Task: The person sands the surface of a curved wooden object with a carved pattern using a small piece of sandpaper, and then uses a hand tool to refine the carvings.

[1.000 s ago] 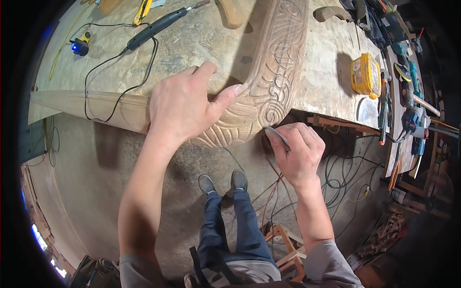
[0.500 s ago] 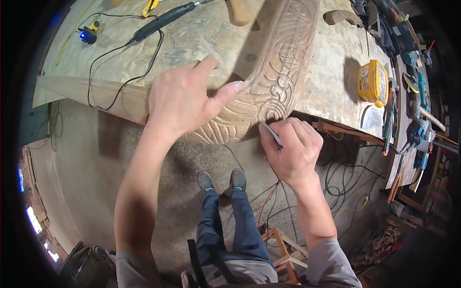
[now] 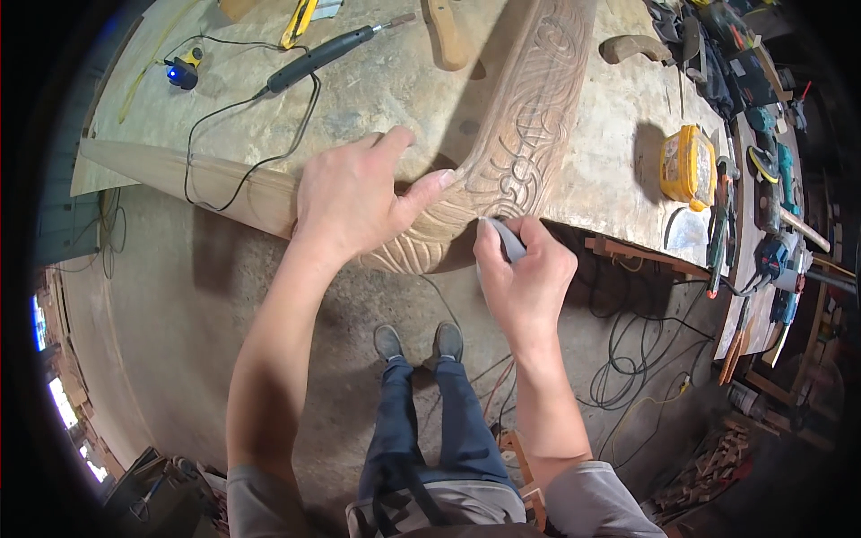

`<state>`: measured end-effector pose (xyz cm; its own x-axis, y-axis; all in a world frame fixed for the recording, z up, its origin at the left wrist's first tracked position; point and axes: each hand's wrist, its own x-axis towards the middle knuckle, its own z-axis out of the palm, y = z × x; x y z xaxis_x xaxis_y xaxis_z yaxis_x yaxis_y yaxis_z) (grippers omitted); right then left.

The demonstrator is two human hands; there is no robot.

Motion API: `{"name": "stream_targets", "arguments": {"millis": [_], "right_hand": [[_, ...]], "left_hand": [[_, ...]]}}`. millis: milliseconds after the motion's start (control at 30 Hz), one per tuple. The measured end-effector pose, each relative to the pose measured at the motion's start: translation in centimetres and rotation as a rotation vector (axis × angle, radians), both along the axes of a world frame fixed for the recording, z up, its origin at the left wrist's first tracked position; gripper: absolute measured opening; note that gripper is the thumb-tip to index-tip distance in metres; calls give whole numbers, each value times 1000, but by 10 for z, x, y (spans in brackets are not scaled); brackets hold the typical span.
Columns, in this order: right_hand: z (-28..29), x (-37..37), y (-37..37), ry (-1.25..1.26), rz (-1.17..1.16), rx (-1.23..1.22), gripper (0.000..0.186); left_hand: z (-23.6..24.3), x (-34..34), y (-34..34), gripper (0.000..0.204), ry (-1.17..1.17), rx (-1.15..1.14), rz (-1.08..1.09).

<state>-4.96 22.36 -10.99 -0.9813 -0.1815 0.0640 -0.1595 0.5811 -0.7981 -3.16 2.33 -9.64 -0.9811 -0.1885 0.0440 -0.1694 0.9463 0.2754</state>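
Observation:
A carved wooden piece (image 3: 531, 117) with scrolls and leaf-like grooves lies on the workbench, its curved corner reaching over the near edge. My left hand (image 3: 354, 197) rests across its plain arm near that corner, open, with thumb and index finger apart; the other fingertips are hidden. In my right hand (image 3: 531, 273) is a folded grey piece of sandpaper (image 3: 511, 242), pinched between thumb and fingers. It meets the carving at the corner's lower right edge, where the hand hides part of the contact.
A corded black rotary tool (image 3: 318, 61), a yellow utility knife (image 3: 299, 22) and a small yellow-black device (image 3: 184, 72) lie at the upper left. A wooden handle (image 3: 447, 36) is beyond the carving. A yellow tub (image 3: 689, 169) and power tools (image 3: 773, 255) stand right. Cables (image 3: 628, 359) coil on the floor.
My right hand has moved slightly left and up along the carved corner, turning so more of the sandpaper shows. The whole view has shifted a little; my left hand stays on the wood.

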Motion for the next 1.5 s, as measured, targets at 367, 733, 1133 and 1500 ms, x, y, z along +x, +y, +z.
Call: {"name": "stream_targets", "arguments": {"millis": [367, 733, 1133, 1500], "right_hand": [[6, 14, -18, -224, -284, -119, 23], [15, 19, -39, -221, -517, -50, 24], [18, 27, -40, -224, -500, -8, 22], [21, 11, -45, -80, -679, -177, 22]], "left_hand": [[2, -5, -2, 53, 14, 28, -54], [4, -4, -2, 53, 31, 88, -110], [2, -7, -7, 48, 84, 109, -142], [0, -7, -8, 48, 105, 59, -178]]}}
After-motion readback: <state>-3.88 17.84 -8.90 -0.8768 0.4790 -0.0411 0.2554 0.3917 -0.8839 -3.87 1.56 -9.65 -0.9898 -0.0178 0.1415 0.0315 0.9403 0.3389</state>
